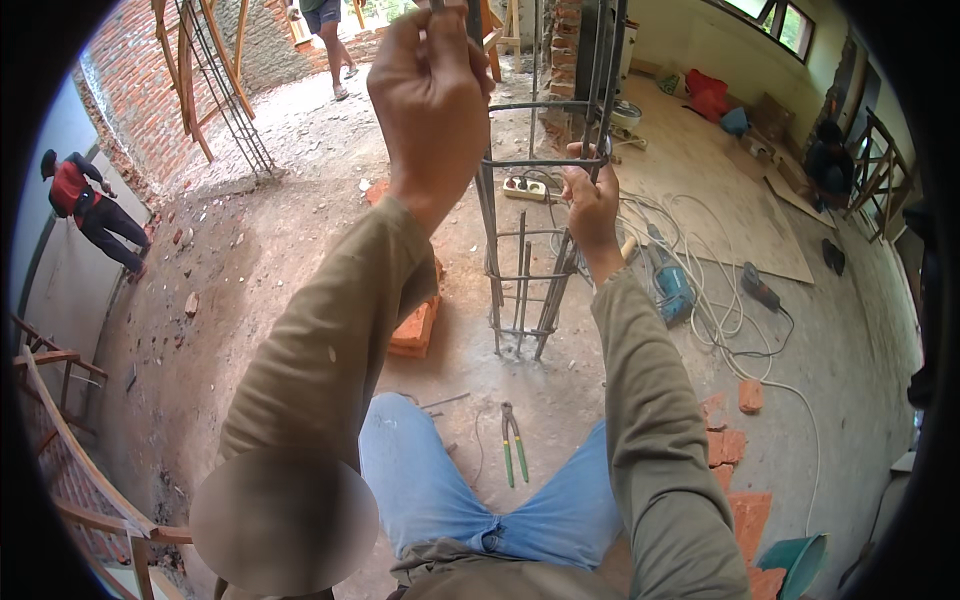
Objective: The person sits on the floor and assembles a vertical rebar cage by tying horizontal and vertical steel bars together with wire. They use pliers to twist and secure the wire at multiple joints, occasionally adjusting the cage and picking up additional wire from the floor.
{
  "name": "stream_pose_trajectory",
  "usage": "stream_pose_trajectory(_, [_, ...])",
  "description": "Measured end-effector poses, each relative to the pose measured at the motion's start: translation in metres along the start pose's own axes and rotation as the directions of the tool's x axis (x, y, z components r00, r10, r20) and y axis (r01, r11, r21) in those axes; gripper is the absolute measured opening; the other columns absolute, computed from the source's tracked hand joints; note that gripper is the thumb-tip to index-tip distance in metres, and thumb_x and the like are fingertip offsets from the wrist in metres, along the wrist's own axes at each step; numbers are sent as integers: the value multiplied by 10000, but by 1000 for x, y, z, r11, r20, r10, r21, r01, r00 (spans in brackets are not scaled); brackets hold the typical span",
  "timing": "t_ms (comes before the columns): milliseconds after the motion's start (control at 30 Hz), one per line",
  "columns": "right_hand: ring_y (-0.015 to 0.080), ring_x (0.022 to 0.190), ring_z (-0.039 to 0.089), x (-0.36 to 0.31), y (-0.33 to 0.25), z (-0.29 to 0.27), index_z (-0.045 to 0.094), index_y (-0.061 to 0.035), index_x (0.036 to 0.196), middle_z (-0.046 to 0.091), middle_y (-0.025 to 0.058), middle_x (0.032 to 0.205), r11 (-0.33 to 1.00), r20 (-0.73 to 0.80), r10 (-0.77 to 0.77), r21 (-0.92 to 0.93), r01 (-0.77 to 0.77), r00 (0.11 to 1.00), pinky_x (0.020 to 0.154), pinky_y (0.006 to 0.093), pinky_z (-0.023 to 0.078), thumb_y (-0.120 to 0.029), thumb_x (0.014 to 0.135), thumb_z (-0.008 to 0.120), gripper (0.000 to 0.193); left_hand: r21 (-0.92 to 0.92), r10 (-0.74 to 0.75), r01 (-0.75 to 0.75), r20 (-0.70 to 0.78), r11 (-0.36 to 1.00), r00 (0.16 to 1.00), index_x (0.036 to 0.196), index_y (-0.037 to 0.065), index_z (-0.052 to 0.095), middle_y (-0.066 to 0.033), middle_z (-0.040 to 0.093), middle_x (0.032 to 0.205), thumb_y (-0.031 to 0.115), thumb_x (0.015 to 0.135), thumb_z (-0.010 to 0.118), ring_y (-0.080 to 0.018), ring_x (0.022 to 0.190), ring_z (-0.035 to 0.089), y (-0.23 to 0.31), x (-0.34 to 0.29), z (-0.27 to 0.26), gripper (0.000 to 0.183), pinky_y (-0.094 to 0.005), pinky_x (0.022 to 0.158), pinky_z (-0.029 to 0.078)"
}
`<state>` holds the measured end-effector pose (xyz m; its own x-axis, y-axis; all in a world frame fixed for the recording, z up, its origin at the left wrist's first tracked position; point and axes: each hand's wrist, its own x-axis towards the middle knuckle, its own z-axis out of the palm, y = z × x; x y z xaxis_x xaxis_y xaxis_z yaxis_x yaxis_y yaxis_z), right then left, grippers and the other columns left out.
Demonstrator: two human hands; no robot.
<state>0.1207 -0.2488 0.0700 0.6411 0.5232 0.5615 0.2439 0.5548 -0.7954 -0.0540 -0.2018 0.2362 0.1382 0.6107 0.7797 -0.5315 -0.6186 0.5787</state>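
In front of me stands an upright rebar cage (488, 222), its vertical steel bars rising from the concrete floor and ringed by square stirrups (535, 163). My left hand (430, 110) is raised beside the cage's upper left side, its fingers closed; a dark end shows at the fingertips near the upper edge, too little to name. Lower on the right, my right hand (592, 205) has its thumb and fingers closed at a corner of the cage, where a stirrup meets a vertical bar. Between my knees, green-handled pincers (514, 445) lie on the floor.
Orange bricks (413, 328) lie left of the cage, with broken ones (750, 520) at right. A blue power tool (670, 285), a power strip (525, 188) and tangled cables (735, 330) lie right. A person in red and black (85, 205) stands far left; others are farther back.
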Motion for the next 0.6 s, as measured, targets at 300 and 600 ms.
stream_pose_trajectory(300, [21,627,436,0,0,-1,571,-51,1104,530,-30,819,998,6,-39,-44,40,999,544,190,370,-41,909,543,197,487,-120,37,141,873,983,1029,21,720,-87,726,818,200,968,631,-120,682,662,-44,-68,-31,209,-247,629,509])
stream_pose_trajectory(600, [111,799,481,-5,-9,1,515,-14,1211,517,52,935,964,-67,-163,-222,145,984,727,270,437,-164,928,589,329,620,-35,-101,203,778,979,835,3,624,-166,599,676,142,940,627,-308,602,604,-45,-92,-29,174,-411,562,439])
